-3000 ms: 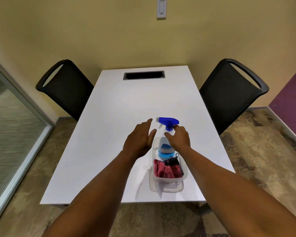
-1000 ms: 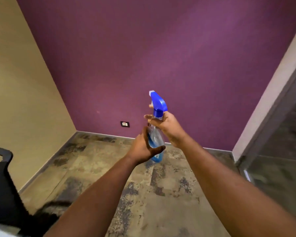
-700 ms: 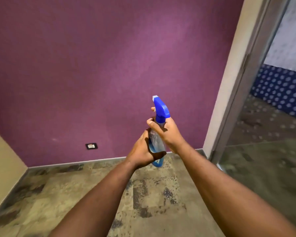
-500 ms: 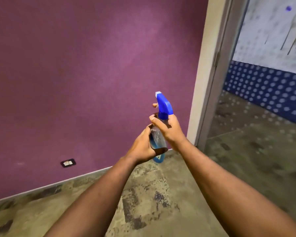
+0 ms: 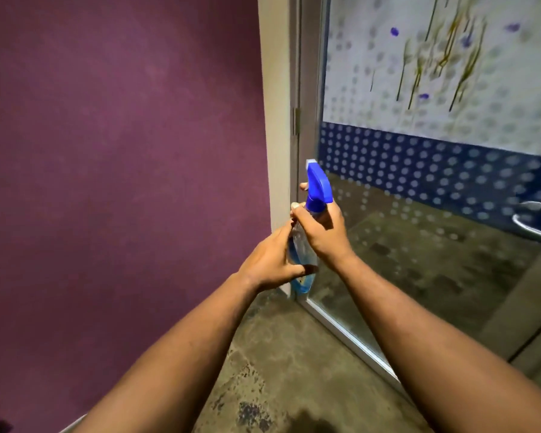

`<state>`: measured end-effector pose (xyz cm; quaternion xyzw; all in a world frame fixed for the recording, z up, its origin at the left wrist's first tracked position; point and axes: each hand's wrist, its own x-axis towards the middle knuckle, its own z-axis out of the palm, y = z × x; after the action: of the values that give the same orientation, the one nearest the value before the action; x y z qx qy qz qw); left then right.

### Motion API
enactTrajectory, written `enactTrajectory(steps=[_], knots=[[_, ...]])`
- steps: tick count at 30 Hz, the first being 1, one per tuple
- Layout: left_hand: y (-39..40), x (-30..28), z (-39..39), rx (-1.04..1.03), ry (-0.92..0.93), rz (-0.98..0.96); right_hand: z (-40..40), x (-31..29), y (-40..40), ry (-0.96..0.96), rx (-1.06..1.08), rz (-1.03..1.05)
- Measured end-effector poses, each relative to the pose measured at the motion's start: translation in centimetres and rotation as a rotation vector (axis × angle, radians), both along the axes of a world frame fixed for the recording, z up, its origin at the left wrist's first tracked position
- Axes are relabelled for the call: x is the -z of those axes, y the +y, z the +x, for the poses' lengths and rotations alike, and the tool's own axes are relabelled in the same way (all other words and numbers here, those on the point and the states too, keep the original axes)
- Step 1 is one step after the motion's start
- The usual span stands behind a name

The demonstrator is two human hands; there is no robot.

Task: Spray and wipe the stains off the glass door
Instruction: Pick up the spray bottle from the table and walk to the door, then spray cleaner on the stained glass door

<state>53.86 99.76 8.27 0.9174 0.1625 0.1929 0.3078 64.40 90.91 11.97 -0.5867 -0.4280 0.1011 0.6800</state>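
I hold a clear spray bottle [image 5: 303, 259] with a blue trigger head and blue liquid upright in front of me. My right hand [image 5: 322, 235] grips its neck just under the trigger head. My left hand [image 5: 270, 264] wraps around the lower body of the bottle. The glass door [image 5: 419, 254] fills the right side, in a pale metal frame. Yellow-green drip streaks and purple blobs [image 5: 444, 51] stain the upper part of the glass. The nozzle points up and to the left, near the door frame.
A purple wall [image 5: 122, 182] covers the left half. The door's metal handle [image 5: 534, 223] sticks out at the right edge. A hinge [image 5: 295, 120] sits on the frame. Mottled brown floor [image 5: 278, 370] lies below my arms.
I took the bottle from the tub on the table and turned right. The view swung from the purple wall to the stained glass door; both hands still hold the bottle.
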Motion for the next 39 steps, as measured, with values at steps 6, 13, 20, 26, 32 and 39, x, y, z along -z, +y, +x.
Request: enactTrajectory(steps=[6, 13, 20, 26, 32, 39], knots=[[3.0, -2.0, 9.8, 0.125, 0.010, 0.069, 8.7, -1.8, 1.9, -0.053, 0.145, 0.018], [5.8, -4.4, 18.0, 0.232, -0.011, 0.280, 15.7, -4.1, 3.5, -0.081, 0.358, 0.069], [11.5, -6.1, 26.3, 0.298, -0.124, 0.366, 22.0, -6.0, 6.1, -0.106, 0.611, 0.055], [17.5, -7.5, 32.3, 0.305, -0.241, 0.445, 25.4, -7.4, 9.5, -0.076, 0.821, 0.016], [19.7, -9.1, 37.4, 0.264, -0.303, 0.483, 27.3, -9.4, 10.3, -0.066, 1.004, 0.042], [17.8, -11.7, 41.6, 0.282, -0.401, 0.504, 29.3, -12.9, 8.9, -0.069, 1.135, 0.154]])
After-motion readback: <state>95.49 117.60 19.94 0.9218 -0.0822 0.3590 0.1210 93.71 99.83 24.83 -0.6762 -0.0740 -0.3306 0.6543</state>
